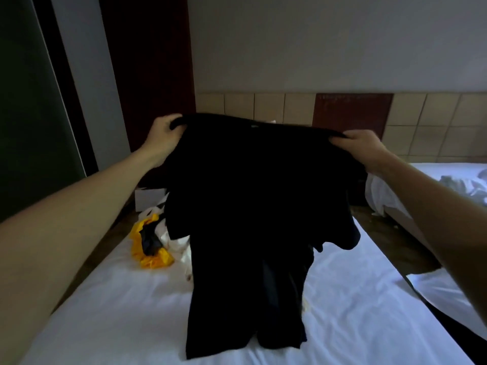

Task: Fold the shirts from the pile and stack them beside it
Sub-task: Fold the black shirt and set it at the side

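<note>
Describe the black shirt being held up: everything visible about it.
The black shirt is a plain, dark, soft-looking fabric garment with short sleeves, held up by its shoulders over the white bed. The left hand grips one shoulder, the right hand the other. It hangs spread and somewhat creased, sleeves drooping, its hem resting bunched on the sheet. A small tag-like mark shows near the collar. It hides part of the pile behind it.

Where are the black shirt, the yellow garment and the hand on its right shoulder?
black shirt [253, 185]: head view, on the chest panel.
yellow garment [151, 255]: head view, on its crumpled lower fold.
right hand [362, 147]: head view, on the back of the hand.
</note>
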`<state>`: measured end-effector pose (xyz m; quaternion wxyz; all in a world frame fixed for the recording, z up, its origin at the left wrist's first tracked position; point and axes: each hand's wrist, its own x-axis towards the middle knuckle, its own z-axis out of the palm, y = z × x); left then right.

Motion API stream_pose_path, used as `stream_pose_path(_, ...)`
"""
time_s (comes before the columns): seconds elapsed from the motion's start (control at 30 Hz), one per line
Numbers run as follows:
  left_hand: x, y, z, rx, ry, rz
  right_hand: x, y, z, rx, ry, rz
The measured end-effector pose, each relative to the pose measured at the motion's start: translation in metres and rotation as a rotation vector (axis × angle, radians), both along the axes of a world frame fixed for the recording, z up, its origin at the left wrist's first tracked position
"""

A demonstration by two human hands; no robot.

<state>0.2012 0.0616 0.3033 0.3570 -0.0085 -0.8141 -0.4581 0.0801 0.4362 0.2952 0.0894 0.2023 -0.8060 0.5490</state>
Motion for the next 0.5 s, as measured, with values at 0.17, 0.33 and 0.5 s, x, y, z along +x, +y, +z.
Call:
stream_pose_path(0.17,0.017,-0.019,-0.005,-0.066,-0.99,-0.241,-0.002,0.018,-0.02,0.41,-0.376,0.207)
stream_pose_path(0.33,-0.02,-0.021,-0.012,-0.091,-0.856,-0.018,-0.037,-0.006,-0.048,0.315,-0.206,0.018)
stream_pose_path(0.5,-0.049,-0.025,-0.007,-0.116,-0.419,0.134,-0.059,-0.033,-0.037,0.063,0.084,-0.11)
